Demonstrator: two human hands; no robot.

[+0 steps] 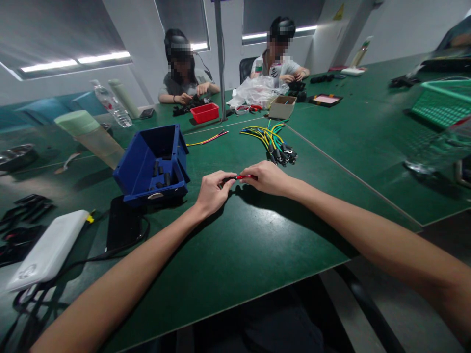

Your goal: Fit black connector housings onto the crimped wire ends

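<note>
Close together above the green table, my left hand [216, 190] and my right hand [268, 177] both pinch a thin red wire [243, 177]. The part by my left fingers looks black; my fingers cover much of the rest. Just beyond my right hand lies a bundle of yellow and green wires [270, 137] with black sleeves and ring-shaped metal ends. To the left of my left hand stands a blue bin [134, 164] with several short black sleeves [166, 179] in it. Behind the bin lie loose yellow and red wires [209, 139].
A black phone [123, 223], a white power bank [49, 250] and cables lie at left. Bottles [112, 105] stand behind the bin. Two people sit across the table, near a red tray [205, 113], a cardboard box [282, 107] and a metal post [221, 63]. A green basket [441, 105] stands right.
</note>
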